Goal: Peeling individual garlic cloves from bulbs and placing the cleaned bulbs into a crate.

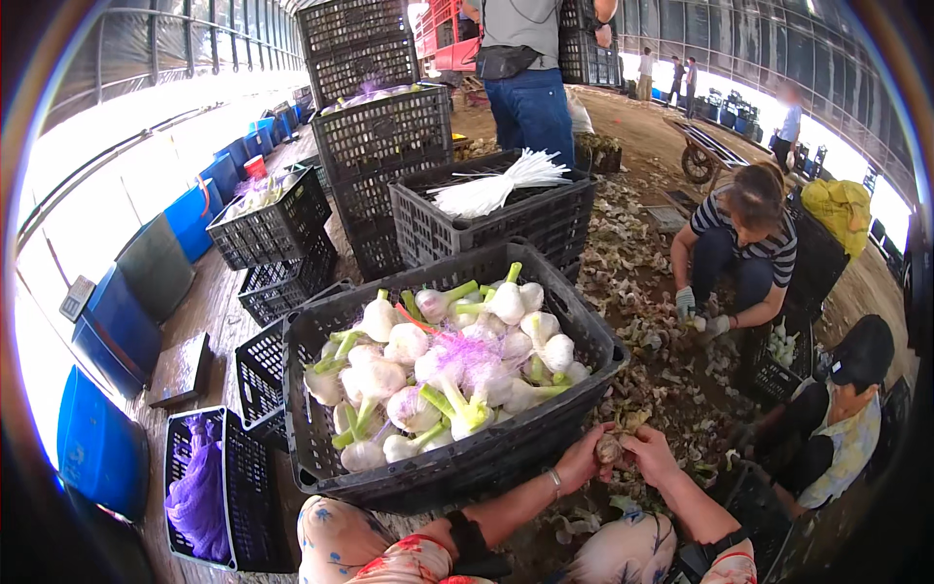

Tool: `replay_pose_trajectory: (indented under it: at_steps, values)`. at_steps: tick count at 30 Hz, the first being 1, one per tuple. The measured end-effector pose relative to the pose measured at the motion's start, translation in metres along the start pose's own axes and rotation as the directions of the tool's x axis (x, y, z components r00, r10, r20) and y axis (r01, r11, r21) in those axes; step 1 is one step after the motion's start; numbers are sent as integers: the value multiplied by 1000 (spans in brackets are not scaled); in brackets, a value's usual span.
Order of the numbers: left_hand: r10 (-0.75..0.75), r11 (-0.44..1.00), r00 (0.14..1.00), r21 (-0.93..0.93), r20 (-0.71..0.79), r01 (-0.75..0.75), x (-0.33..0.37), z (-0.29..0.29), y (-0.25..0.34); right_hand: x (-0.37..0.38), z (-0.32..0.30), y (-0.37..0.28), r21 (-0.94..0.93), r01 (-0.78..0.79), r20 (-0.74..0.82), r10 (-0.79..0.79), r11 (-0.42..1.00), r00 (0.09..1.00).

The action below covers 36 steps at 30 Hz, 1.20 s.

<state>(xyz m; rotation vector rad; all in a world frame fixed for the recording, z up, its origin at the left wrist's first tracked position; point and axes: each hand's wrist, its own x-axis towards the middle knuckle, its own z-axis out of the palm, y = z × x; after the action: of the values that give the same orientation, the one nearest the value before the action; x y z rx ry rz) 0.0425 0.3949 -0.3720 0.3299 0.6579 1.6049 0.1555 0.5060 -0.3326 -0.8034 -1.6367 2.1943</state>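
Note:
Just right of the crate's near corner, my left hand (586, 457) has its fingers closed around a brownish garlic bulb (609, 448). My right hand (650, 457) pinches at the bulb's dry outer skin (634, 421) from the other side. A black plastic crate (467, 465) stands tilted in front of me, heaped with white garlic bulbs (407, 343) on short green stems. Purple netting (467, 358) and a thin red strip (416, 319) lie among those bulbs.
Garlic peelings (642, 263) litter the ground at right, where two people crouch; one wears gloves (716, 326). Behind my crate, another crate (491, 229) carries a white bundle of strips (506, 183). Stacked crates (381, 131), blue bins (102, 443) and a crate with purple net bags (197, 492) stand leftward.

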Motion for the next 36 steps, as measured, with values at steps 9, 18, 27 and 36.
replay_pose_trajectory:
  at_steps: [9,18,27,36]
  values:
    - [721,234,677,869,146,-436,7,1,-13,7,5,6,-26,74,-58,-75,997,995]
    - [-190,975,981,-108,36,193,1,-4,11,11,13,1,259,-1,-146,40,966,989]
    - [616,443,733,896,-290,-18,3,18,0,-2,20,-4,-482,219,-247,-372,848,895]
    - [408,621,895,773,-182,-126,-7,32,26,-2,-4,-14,-590,179,-123,-306,788,944]
